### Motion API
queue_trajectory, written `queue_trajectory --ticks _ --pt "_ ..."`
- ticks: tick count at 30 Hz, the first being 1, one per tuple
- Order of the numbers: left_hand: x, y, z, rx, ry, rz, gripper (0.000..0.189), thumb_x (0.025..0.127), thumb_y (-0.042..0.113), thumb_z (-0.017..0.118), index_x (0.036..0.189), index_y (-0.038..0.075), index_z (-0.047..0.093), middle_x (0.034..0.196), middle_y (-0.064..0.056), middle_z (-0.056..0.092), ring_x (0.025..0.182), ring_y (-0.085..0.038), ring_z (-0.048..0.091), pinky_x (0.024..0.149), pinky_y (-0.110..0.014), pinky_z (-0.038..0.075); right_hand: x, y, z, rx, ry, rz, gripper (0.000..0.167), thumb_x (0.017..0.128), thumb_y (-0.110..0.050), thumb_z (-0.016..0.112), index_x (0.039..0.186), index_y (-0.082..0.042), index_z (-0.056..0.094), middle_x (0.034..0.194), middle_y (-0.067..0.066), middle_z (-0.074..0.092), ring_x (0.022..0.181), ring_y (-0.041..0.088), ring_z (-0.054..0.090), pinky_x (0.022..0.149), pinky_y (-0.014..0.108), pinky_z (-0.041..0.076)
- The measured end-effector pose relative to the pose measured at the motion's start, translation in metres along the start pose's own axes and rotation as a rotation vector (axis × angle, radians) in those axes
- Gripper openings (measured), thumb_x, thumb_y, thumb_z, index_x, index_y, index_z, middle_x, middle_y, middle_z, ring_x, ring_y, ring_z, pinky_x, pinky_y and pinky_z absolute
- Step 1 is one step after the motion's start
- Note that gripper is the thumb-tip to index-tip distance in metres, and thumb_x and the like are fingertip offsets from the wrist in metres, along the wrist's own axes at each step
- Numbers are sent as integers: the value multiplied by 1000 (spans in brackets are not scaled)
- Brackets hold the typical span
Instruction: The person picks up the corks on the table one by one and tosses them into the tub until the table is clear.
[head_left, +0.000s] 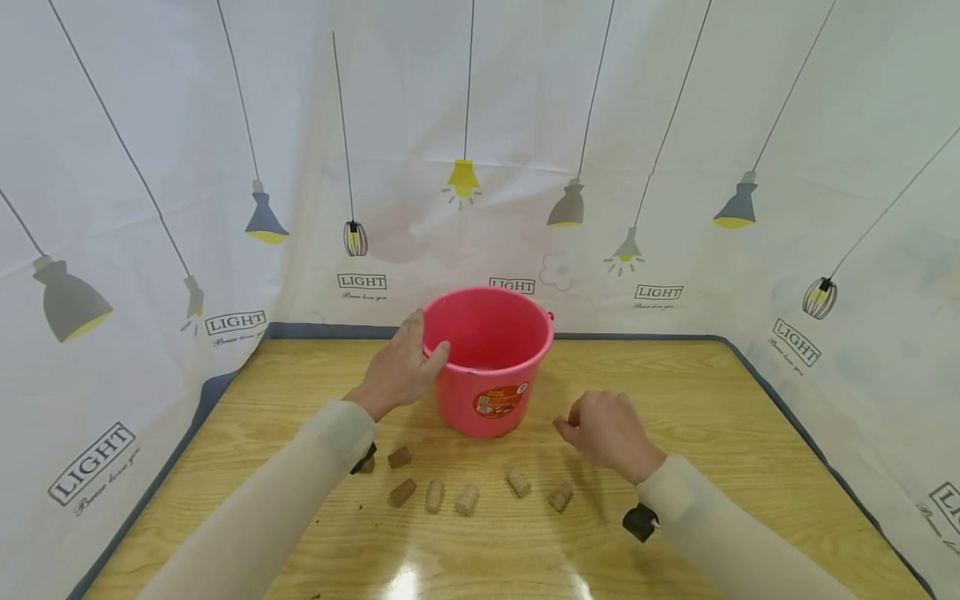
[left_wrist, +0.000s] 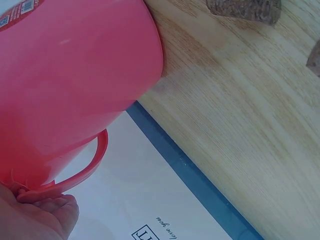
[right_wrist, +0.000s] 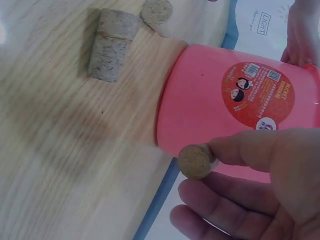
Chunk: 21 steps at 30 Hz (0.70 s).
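Observation:
A pink plastic bucket [head_left: 480, 400] stands upright on the wooden table. My left hand [head_left: 397, 367] grips its rim at the left side, thumb over the inner edge and fingers outside, beside the curved handle [left_wrist: 82, 175]. Right of the bucket, my right hand [head_left: 607, 429] is raised above the table. In the right wrist view, its thumb and finger pinch a cork [right_wrist: 194, 161] by its side, with one round end facing the camera. On the table lie several loose corks, light ones such as this cork [head_left: 467, 500] and darker brown ones such as this cork [head_left: 402, 492].
The wooden table [head_left: 675, 417] has a dark blue border [head_left: 637, 337] along its back and sides. White cloth [head_left: 420, 100] printed with hanging lamps surrounds it. Small dark specks lie on the tabletop near the left forearm. The bucket bears a round red label [right_wrist: 257, 95].

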<state>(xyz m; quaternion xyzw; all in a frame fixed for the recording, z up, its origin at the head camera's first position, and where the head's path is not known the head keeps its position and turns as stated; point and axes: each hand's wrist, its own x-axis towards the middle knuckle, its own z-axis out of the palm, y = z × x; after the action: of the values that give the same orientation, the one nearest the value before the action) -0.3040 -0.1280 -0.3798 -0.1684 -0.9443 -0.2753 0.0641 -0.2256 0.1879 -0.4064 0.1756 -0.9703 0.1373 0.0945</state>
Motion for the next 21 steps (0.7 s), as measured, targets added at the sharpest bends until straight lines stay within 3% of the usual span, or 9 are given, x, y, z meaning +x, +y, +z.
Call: queue_trajectory --ticks 8,13,21 --pt "0 -1 0 2 2 7 85 104 51 41 163 0 7 169 -16 18 148 -37 31 116 -57 34 3 -1 -7 43 79 15 32 93 -24 75 62 -14 76 46 -11 55 46 6 49 54 29 46" --pt "1 -1 0 2 6 12 85 104 50 41 163 -1 8 168 -17 19 146 -37 33 115 -58 36 3 -1 -10 55 149 -10 31 93 -24 75 64 -14 77 52 -8 63 45 2 49 51 26 46" --pt "0 1 -1 3 2 4 84 104 50 42 163 1 8 168 -16 20 144 -37 37 113 -58 39 4 -4 -16 51 230 1 31 95 -26 73 67 -13 77 53 -9 62 46 3 47 49 25 42"
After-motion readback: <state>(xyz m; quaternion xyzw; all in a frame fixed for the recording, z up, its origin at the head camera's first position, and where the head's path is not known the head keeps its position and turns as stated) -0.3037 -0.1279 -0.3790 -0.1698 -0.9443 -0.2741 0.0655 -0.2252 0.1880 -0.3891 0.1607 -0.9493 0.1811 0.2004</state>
